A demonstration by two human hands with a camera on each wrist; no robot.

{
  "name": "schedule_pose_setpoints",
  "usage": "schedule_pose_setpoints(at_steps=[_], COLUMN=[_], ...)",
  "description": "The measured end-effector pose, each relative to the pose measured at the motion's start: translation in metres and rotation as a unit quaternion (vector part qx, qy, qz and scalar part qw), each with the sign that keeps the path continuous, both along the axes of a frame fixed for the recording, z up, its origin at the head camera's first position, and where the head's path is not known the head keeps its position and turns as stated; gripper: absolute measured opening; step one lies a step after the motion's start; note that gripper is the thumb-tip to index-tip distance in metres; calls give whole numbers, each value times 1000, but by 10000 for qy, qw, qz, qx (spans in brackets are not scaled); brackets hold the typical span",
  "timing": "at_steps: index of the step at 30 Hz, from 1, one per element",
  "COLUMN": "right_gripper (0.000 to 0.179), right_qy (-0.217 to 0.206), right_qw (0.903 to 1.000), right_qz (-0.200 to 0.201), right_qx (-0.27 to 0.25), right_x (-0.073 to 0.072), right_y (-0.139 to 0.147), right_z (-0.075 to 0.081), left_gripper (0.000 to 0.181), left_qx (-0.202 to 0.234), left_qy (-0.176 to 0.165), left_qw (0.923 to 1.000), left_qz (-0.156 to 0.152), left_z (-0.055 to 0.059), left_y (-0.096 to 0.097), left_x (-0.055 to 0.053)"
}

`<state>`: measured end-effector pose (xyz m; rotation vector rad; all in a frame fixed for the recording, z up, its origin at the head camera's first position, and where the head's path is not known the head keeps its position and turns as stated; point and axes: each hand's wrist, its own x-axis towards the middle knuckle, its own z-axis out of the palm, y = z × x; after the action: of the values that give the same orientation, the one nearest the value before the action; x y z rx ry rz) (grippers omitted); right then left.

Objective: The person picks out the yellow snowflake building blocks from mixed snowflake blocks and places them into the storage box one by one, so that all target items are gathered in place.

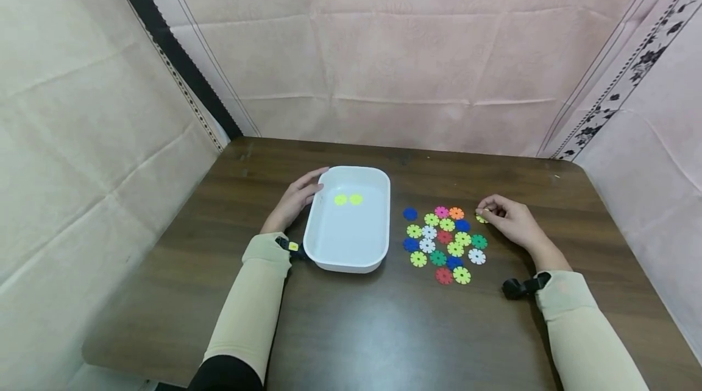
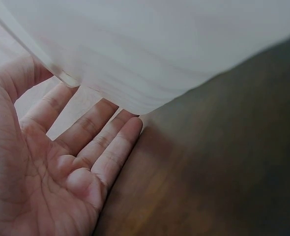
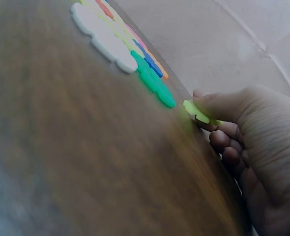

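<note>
A white tray stands left of the middle of the table, with two yellow-green discs lying in it. My left hand holds the tray's far left side. In the left wrist view the thumb goes over the rim, while long, nearly straight fingers lie against the outer wall. Between thumb and fingertips, my right hand pinches a yellow-green flower-shaped disc close over the table. A green flower-shaped disc lies just left of that hand.
Several flower-shaped discs in blue, white, red, pink, orange, green and yellow-green lie loosely grouped between the tray and my right hand. The brown wooden table ends at cloth hangings behind and at both sides.
</note>
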<state>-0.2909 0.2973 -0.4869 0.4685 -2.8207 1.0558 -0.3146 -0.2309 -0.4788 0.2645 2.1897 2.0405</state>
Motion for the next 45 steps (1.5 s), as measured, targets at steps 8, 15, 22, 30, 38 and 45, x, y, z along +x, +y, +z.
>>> schedule_pose_setpoints(at_steps=[8, 15, 22, 30, 38, 45], right_gripper=[22, 20, 17, 17, 24, 25], right_qy=[10, -48, 33, 458, 931, 68], right_qw=[9996, 9906, 9714, 9509, 9725, 9821], right_qz=[261, 1305, 2364, 2555, 1974, 1771], right_qx=[-140, -401, 227, 1684, 815, 631], right_x=[3, 0, -27, -48, -33, -16], right_y=[-21, -99, -192, -237, -189, -121], right_z=[20, 62, 80, 78, 83, 54], left_gripper=[46, 46, 48, 44, 46, 46], left_qx=[-68, -36, -42, -58, -5, -57], left_qy=[-35, 39, -25, 79, 291, 234], left_qw=[10000, 10000, 10000, 9999, 9995, 9997], left_qz=[-57, -34, -27, -62, -73, -70], left_z=[-3, -1, -1, 0, 0, -1], left_y=[0, -1, -2, 0, 3, -1], left_x=[4, 1, 1, 0, -2, -1])
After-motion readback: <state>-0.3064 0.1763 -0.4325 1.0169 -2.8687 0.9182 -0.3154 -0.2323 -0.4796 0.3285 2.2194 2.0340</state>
